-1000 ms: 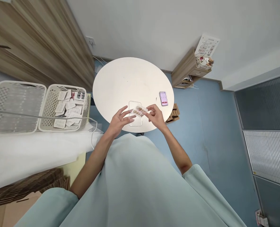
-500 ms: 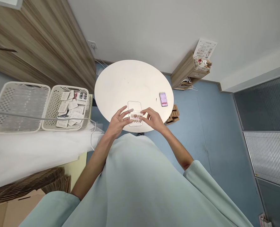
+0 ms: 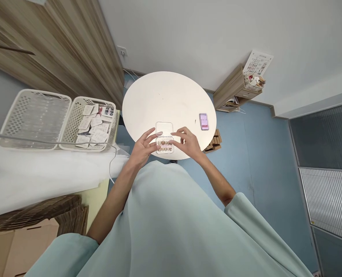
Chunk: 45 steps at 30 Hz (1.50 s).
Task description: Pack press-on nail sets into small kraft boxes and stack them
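A clear plastic hinged case (image 3: 165, 152) lies near the front edge of the round white table, its transparent lid (image 3: 164, 127) folded back away from me. Two rows of small, shiny, beige and brown oval pieces (image 3: 163, 142) sit inside; they look like press-on nails. My left hand (image 3: 144, 148) is at the case's left side, fingers spread, with the thumb tip over the left end of the rows. From the right, my right hand (image 3: 187, 143) reaches in, thumb at the upper row's right end and forefinger apart from it near the hinge.
A pixelated purple item (image 3: 204, 122) lies on the white table (image 3: 168, 92) to the right. To my left, one basket (image 3: 32, 144) holds clear plastic cases and another (image 3: 69, 119) holds white cards. Brown boxes (image 3: 214, 141) stand beyond the table's right edge.
The two rows of pieces now sit flat and more visible in the case. My right thumb and forefinger have spread farther apart. The whole view has shifted slightly.
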{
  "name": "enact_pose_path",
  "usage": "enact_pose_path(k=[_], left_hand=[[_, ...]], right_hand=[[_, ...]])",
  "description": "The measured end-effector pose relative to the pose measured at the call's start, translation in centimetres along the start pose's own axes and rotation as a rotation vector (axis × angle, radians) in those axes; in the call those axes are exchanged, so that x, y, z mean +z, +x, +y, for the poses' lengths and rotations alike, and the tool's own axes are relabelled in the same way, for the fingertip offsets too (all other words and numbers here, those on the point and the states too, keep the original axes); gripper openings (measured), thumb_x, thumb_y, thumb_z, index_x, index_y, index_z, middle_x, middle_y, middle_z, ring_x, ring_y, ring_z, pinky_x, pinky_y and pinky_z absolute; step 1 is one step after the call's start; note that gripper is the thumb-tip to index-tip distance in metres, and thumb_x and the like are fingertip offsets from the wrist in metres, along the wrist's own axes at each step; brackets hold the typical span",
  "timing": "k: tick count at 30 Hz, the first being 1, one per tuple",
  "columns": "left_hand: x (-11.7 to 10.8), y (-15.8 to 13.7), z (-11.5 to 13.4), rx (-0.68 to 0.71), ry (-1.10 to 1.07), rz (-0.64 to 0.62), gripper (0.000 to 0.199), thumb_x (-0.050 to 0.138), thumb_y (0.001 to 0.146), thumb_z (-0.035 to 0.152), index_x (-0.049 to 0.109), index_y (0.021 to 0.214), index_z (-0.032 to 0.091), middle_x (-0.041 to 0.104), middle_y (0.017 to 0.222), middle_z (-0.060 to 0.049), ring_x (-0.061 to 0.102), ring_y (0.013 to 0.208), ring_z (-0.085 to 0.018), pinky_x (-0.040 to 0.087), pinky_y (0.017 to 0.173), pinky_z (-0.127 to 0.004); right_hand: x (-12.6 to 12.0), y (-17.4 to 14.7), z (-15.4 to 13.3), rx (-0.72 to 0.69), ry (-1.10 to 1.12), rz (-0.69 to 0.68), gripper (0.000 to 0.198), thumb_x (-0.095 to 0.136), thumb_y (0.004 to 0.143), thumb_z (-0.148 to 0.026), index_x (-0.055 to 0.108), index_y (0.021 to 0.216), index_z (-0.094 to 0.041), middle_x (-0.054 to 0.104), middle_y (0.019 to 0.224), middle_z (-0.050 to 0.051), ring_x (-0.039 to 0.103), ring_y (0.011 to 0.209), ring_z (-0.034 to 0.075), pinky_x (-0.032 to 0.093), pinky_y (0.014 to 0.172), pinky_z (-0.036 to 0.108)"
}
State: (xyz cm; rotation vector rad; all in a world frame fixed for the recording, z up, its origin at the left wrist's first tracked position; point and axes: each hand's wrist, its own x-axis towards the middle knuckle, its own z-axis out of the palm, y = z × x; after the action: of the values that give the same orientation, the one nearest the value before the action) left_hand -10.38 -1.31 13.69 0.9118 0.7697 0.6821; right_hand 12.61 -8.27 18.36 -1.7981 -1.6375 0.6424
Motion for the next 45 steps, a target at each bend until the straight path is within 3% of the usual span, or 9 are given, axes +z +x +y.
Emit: enact_pose_path(k=[3,8,12,19,26,30,35,40,45], left_hand=[[-0.4,-0.4,-0.1,-0.002,-0.001,0.001,0.103,0.098,0.072,0.035,0.052,0.164,0.026,0.061,0.160,-0.021,0.076,0.115,-0.031,0.066,0.093,-0.044],[-1.1,-0.9,0.0,-0.029,-0.006,0.003,0.102,0.099,0.072,0.036,0.053,0.162,0.026,0.059,0.163,-0.021,0.077,0.113,-0.030,0.066,0.092,-0.044],[-1.6,-0.9,0.1,-0.031,-0.011,0.017,0.100,0.098,0.072,0.034,0.055,0.161,0.026,0.061,0.162,-0.021,0.076,0.113,-0.029,0.067,0.091,-0.042],[-1.8,-0.5,0.3,-0.004,-0.054,0.065,0.095,0.098,0.072,0.032,0.059,0.159,0.026,0.063,0.160,-0.019,0.077,0.115,-0.028,0.067,0.089,-0.039],[-0.9,0.2,0.7,-0.059,-0.097,0.107,0.092,0.100,0.071,0.032,0.063,0.154,0.024,0.066,0.158,-0.018,0.077,0.116,-0.027,0.066,0.085,-0.034],[-0.5,0.9,0.4,-0.035,-0.101,0.106,0.082,0.097,0.078,0.042,0.065,0.152,0.024,0.067,0.157,-0.018,0.073,0.130,-0.032,0.066,0.095,-0.039],[-0.1,1.6,0.4,-0.021,-0.124,0.093,0.071,0.083,0.091,0.059,0.066,0.151,0.024,0.063,0.160,-0.019,0.070,0.135,-0.034,0.063,0.104,-0.048],[0.0,1.7,0.8,-0.022,-0.128,0.076,0.079,0.094,0.082,0.045,0.065,0.153,0.027,0.060,0.165,-0.016,0.063,0.144,-0.034,0.063,0.103,-0.041],[-0.1,1.9,0.7,-0.017,-0.082,0.072,0.082,0.093,0.082,0.040,0.061,0.157,0.027,0.057,0.167,-0.018,0.069,0.133,-0.031,0.065,0.096,-0.038]], right_hand=[[0.5,1.7,0.4,0.174,0.235,0.119,0.043,0.078,0.097,-0.062,0.082,0.119,-0.025,0.073,0.111,0.006,0.059,0.073,0.013,0.053,0.071,0.029],[2.3,4.5,1.0,0.405,0.533,0.014,0.056,0.076,0.089,-0.076,0.079,0.091,-0.020,0.075,0.097,0.005,0.052,0.060,0.010,0.044,0.054,0.027],[3.4,6.0,0.8,0.393,0.585,0.018,0.059,0.076,0.087,-0.078,0.072,0.076,-0.020,0.071,0.086,0.003,0.048,0.054,0.008,0.038,0.050,0.026],[2.1,7.8,-0.5,0.323,0.544,0.033,0.055,0.078,0.086,-0.076,0.076,0.089,-0.021,0.073,0.089,0.002,0.051,0.057,0.009,0.042,0.052,0.025],[-1.1,5.4,-2.1,0.216,0.500,0.039,0.052,0.077,0.090,-0.074,0.081,0.102,-0.023,0.076,0.099,0.003,0.052,0.064,0.011,0.051,0.062,0.029],[-2.1,3.1,-3.0,0.170,0.418,-0.006,0.050,0.075,0.093,-0.073,0.083,0.105,-0.026,0.074,0.103,0.005,0.057,0.071,0.014,0.051,0.065,0.031],[-1.6,1.0,-2.3,0.194,0.419,-0.053,0.050,0.081,0.088,-0.073,0.081,0.105,-0.026,0.070,0.101,0.004,0.055,0.070,0.013,0.049,0.066,0.031],[-0.2,-0.3,-0.8,0.298,0.465,-0.094,0.054,0.089,0.079,-0.069,0.073,0.108,-0.025,0.071,0.101,0.002,0.053,0.066,0.011,0.045,0.063,0.028],[0.3,-0.3,-0.2,0.383,0.554,-0.075,0.059,0.096,0.071,-0.062,0.067,0.106,-0.025,0.074,0.100,0.000,0.054,0.062,0.009,0.046,0.062,0.027]])
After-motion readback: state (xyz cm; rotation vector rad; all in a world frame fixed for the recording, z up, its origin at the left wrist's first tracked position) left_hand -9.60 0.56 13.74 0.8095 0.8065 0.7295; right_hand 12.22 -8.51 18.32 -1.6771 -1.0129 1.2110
